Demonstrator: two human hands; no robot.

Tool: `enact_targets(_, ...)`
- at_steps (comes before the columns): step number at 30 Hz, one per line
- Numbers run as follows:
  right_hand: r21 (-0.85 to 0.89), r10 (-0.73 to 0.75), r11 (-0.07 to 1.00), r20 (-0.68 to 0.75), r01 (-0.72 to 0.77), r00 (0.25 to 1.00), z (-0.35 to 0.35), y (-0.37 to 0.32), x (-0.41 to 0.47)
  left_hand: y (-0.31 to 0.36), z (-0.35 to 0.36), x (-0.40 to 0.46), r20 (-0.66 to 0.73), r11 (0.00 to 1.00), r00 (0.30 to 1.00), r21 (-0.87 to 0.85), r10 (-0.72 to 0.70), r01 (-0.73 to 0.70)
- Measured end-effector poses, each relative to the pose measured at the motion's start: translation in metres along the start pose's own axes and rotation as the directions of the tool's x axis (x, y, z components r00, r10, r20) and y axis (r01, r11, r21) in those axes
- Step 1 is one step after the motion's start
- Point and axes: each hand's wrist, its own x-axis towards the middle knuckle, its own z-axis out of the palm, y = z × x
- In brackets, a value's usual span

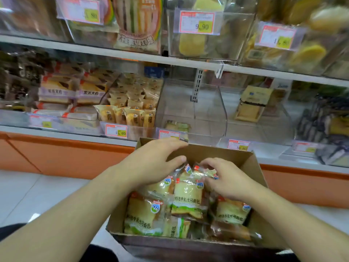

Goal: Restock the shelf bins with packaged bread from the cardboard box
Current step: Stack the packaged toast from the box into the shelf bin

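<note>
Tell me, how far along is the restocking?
Barely begun. The clear bin above the cardboard box holds about one packet. In hand: the left hand and right hand gather bread packets at the box's far end. Left: the box, still well stocked with packets, must go into the bin.

Retail shop, packaged-bakery aisle. Evidence: white shelf boards [113, 53] in two tiers across the upper frame; clear acrylic bins [207, 110] of wrapped bread and cakes; red-bordered price tags [196, 22] with yellow price fields clipped to bin fronts; orange base panel [66, 157] at lower left; pale tiled floor [28, 195].
</note>
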Motion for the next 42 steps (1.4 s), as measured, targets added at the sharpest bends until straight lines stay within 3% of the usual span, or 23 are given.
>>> enact_targets(14, -0.231, 0.026, 0.973, 0.121, 0.002, 0.992, 0.052, 0.002, 0.009, 0.004, 0.037, 0.017, 0.159, 0.997, 0.986, 0.067, -0.058, 0.048)
enact_targets(19, -0.125, 0.073, 0.99, 0.11, -0.059, 0.991, 0.029, -0.008, 0.011, 0.007, 0.034, 0.025, 0.163, 0.996, 0.986, 0.092, -0.033, 0.018)
enact_targets(23, 0.059, 0.128, 0.989, 0.127, -0.136, 0.984, -0.002, -0.015, 0.008, 0.004, 0.022, 0.024, 0.129, 0.993, 0.987, 0.084, -0.099, 0.089)
enact_targets(28, 0.34, 0.085, 0.938, -0.04, -0.066, 0.996, -0.052, -0.019, -0.004, 0.0, 0.005, 0.019, 0.04, 0.979, 0.982, -0.085, -0.182, 0.185)
enact_targets(33, 0.467, -0.007, 0.874, -0.261, 0.132, 0.965, -0.082, -0.02, -0.01, 0.009, -0.01, 0.028, -0.017, 0.941, 0.994, -0.326, -0.104, 0.093)
enact_targets(38, 0.391, -0.081, 0.878, -0.45, 0.278, 0.889, -0.107, -0.012, 0.012, 0.012, -0.032, 0.061, -0.189, 0.937, 0.979, -0.349, -0.071, 0.0)
enact_targets(42, 0.257, -0.013, 0.958, -0.396, 0.124, 0.918, -0.125, 0.016, 0.037, -0.006, -0.039, 0.105, -0.331, 0.956, 0.926, -0.279, -0.179, 0.085)
